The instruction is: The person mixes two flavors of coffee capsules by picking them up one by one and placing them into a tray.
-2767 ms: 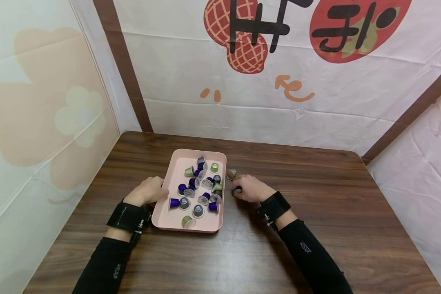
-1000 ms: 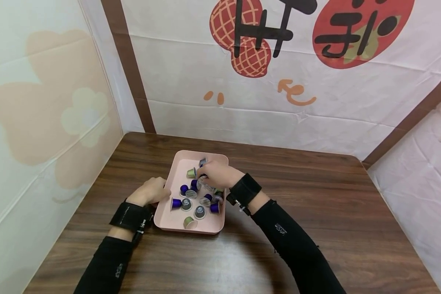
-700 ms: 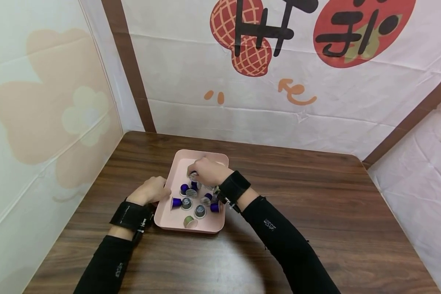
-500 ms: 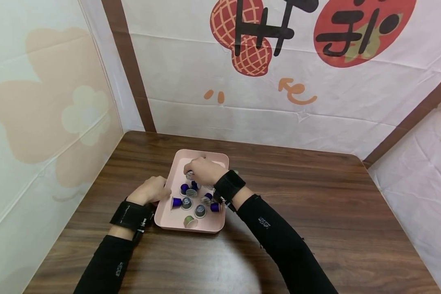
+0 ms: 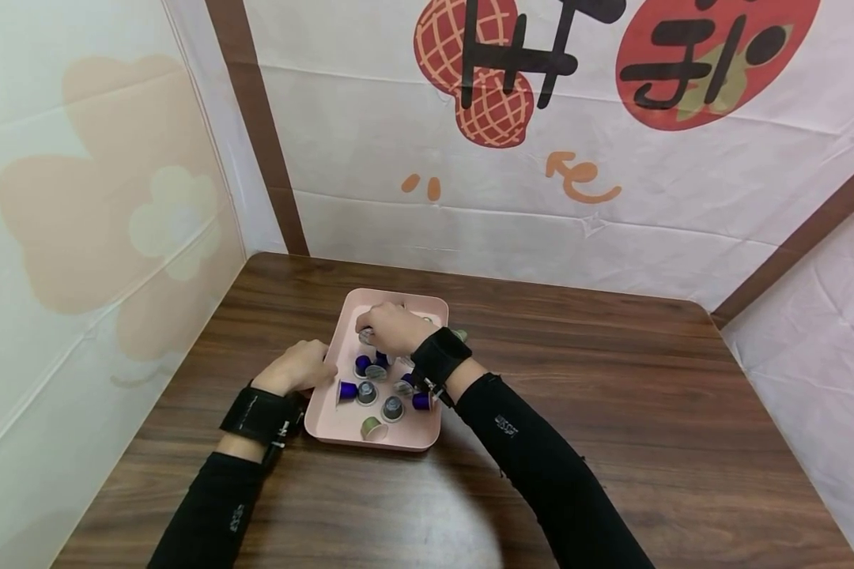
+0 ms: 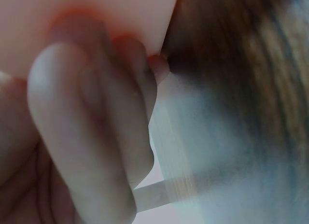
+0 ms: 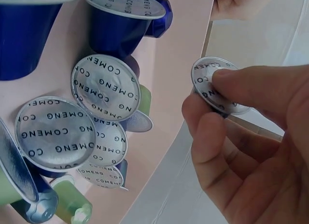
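A pink tray (image 5: 341,431) holds several coffee capsules, blue, grey and green, with silver lids. My left hand (image 5: 300,367) grips the tray's left edge; in the left wrist view its curled fingers (image 6: 87,113) lie against the pink tray. Above the tray's upper half, my right hand (image 5: 393,328) pinches a coffee capsule (image 7: 200,79), the thumb on its silver printed lid and a finger behind it. That capsule's body is mostly hidden. Below the hand lie blue capsules (image 5: 347,391), grey capsules (image 5: 392,408) and a green capsule (image 5: 373,429). The right hand and wrist hide others.
Just outside the tray's right edge, a green capsule (image 5: 459,335) is partly hidden behind the right wrist. The brown wooden table (image 5: 612,395) reaches a white printed cloth (image 5: 370,134) at the back. Another cloth hangs on the left.
My right hand has moved from a dark capsule on the table, right of the tray, to over the tray, then leftward with a capsule pinched. The left hand keeps its grip.
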`<action>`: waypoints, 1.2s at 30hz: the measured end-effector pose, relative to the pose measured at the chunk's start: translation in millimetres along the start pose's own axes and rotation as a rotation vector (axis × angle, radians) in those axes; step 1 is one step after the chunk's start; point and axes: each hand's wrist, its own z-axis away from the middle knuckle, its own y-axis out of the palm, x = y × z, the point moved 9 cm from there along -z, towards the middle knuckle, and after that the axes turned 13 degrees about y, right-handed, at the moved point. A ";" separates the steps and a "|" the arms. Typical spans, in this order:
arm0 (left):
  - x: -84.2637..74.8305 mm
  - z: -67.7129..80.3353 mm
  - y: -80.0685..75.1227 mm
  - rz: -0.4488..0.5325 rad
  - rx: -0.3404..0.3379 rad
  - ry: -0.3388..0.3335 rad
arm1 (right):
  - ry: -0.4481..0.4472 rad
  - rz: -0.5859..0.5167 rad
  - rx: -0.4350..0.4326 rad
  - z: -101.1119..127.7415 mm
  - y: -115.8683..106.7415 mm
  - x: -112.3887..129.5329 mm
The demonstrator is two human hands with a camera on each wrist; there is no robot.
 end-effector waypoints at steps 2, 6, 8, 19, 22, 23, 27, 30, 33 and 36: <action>-0.2 -0.2 -0.1 0.002 -0.001 -0.001 | 0.015 0.010 -0.002 0.3 -0.6 -2.3; -0.3 -0.4 -0.5 -0.011 0.000 0.000 | 0.039 0.044 -0.009 3.5 -3.7 -8.2; -0.6 -0.9 0.5 -0.016 0.006 0.000 | 0.051 0.051 -0.015 7.6 -7.1 -13.1; -1.1 -1.2 0.1 -0.021 0.000 0.003 | 0.153 -0.054 -0.040 39.8 -22.1 -74.6; -1.8 -1.7 1.2 -0.020 0.003 0.002 | 0.190 -0.064 -0.047 48.4 -20.9 -94.6; -1.9 -1.8 1.7 -0.017 0.005 0.001 | 0.205 -0.074 -0.048 50.9 -20.2 -100.9; -2.6 -2.6 2.2 -0.013 0.007 0.000 | 0.243 -0.090 -0.076 58.8 -16.5 -122.4; -3.0 -3.6 1.5 -0.033 0.005 0.004 | 0.284 -0.092 -0.097 63.5 -11.8 -136.8; -3.1 -3.9 1.6 -0.035 0.004 0.001 | 0.333 -0.114 -0.092 66.1 -4.5 -149.2; -2.2 -3.2 2.8 -0.012 0.003 -0.006 | 0.367 -0.138 -0.073 66.8 3.6 -158.2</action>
